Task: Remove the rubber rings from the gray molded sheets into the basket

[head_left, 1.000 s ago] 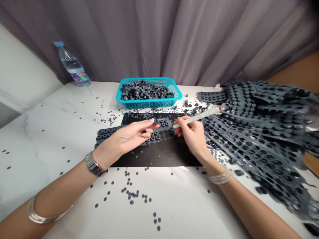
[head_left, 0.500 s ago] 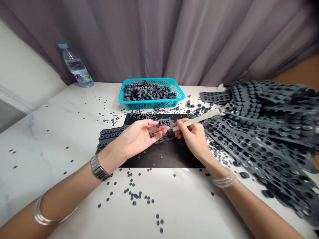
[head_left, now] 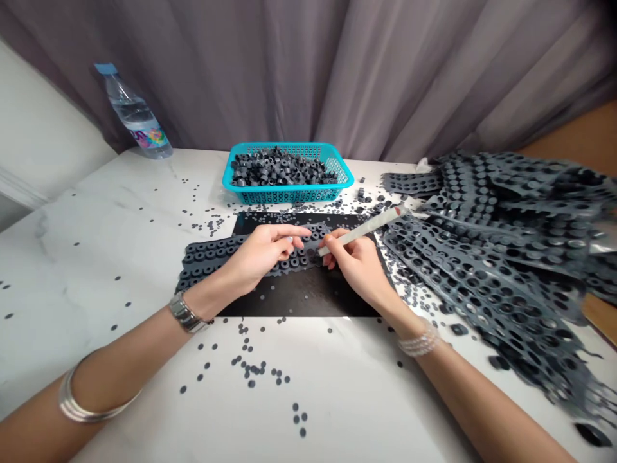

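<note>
A dark grey rubber sheet with rows of raised ring-shaped bushings lies across a black mat. Over its middle is my left hand, index finger stretched along the sheet and the other fingers curled against the thumb. Whatever those curled fingers may hold is hidden. My right hand pinches a white pen-like tool with a reddish upper end. The tool slants, its lower tip down at the sheet's right end, beside my left fingertips.
Behind the mat stands a turquoise basket full of small black bushings. A heap of punched rubber sheets covers the right side. Small dark discs are scattered over the white table. A water bottle stands at the back left.
My left hand has turned over from palm up, and the two bushings seen at its fingers are out of sight. The right hand's tool tip is lower at the sheet. The view has shifted slightly.
</note>
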Motion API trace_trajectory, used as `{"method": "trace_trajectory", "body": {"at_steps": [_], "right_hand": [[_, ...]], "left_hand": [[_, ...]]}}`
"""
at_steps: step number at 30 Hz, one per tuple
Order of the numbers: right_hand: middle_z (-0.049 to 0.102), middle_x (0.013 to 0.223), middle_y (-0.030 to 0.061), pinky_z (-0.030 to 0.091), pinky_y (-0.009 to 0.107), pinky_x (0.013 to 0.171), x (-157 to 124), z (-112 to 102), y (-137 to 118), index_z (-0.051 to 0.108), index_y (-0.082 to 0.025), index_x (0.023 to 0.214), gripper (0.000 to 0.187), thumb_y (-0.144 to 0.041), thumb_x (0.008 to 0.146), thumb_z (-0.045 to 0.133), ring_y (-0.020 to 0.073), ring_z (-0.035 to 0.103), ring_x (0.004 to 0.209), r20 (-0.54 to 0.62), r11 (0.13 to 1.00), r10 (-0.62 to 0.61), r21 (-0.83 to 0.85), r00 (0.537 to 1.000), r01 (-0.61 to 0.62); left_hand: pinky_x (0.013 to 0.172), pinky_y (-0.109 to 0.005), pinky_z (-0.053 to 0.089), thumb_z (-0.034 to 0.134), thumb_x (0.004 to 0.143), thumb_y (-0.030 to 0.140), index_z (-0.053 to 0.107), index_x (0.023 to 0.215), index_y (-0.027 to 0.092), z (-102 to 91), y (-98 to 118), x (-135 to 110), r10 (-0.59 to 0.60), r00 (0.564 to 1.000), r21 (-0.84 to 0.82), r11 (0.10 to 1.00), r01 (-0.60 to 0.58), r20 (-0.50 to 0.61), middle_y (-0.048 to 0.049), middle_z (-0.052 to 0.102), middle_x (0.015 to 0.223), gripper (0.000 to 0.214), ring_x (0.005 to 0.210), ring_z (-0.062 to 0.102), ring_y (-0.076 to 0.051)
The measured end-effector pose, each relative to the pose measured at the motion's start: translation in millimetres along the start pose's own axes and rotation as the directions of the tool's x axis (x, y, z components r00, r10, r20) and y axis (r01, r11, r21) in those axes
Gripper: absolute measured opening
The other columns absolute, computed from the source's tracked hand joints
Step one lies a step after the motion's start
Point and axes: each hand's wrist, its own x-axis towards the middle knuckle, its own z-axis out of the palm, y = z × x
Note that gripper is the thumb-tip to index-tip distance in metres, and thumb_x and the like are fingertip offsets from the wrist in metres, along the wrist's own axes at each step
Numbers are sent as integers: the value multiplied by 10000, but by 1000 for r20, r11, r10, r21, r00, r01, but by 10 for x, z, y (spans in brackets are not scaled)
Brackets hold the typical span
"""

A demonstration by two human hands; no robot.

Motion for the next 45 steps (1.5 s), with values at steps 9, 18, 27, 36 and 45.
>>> {"method": "trace_trajectory", "body": {"at_steps": [9, 18, 27, 36, 45], "right_hand": [[613, 598, -1, 418, 236, 565, -32, 60, -60, 626, -178, 761, 265, -322, 908, 459, 132, 576, 546, 45, 987, -49, -150, 998, 55], [624, 632, 10, 378, 241, 577, -60, 111, -103, 583, -190, 738, 252, -251, 918, 418, 136, 575, 557, 74, 930, -160, -323, 984, 175], [614, 606, 8, 397, 243, 575, -22, 102, -68, 611, -185, 741, 249, -276, 907, 450, 137, 573, 554, 41, 960, -89, -261, 995, 96], [579, 556, -2, 457, 233, 491, 29, -21, -47, 621, -159, 732, 257, -365, 853, 525, 122, 548, 488, -114, 984, 78, 166, 990, -59], [585, 550, -4, 449, 230, 506, 29, 2, -35, 623, -157, 724, 285, -380, 866, 518, 119, 556, 485, -92, 989, 61, 137, 994, -48]], "left_hand": [[769, -341, 442, 533, 841, 195, 663, 862, 177, 79, -182, -41, 393, 884, 799, 430, -420, 253, -40, 550, 842, 133, 822, 549, -196], [757, -347, 441, 463, 879, 162, 606, 830, 169, 129, -291, 33, 389, 884, 827, 383, -412, 260, -55, 565, 847, 151, 829, 551, -202], [648, -253, 398, 666, 797, 261, 700, 785, 177, -92, 148, -205, 202, 976, 350, 923, -162, -83, -4, 635, 761, 91, 682, 520, -111], [512, -147, 369, 643, 814, 83, 713, 845, 127, -152, -97, -23, -183, 961, -617, 738, 273, 206, -89, 656, 914, 88, 687, 513, -58], [611, -169, 484, 537, 846, 58, 671, 878, 65, -91, -70, -52, -225, 954, -727, 620, 296, 197, -136, 654, 925, 138, 749, 580, -109]]}}
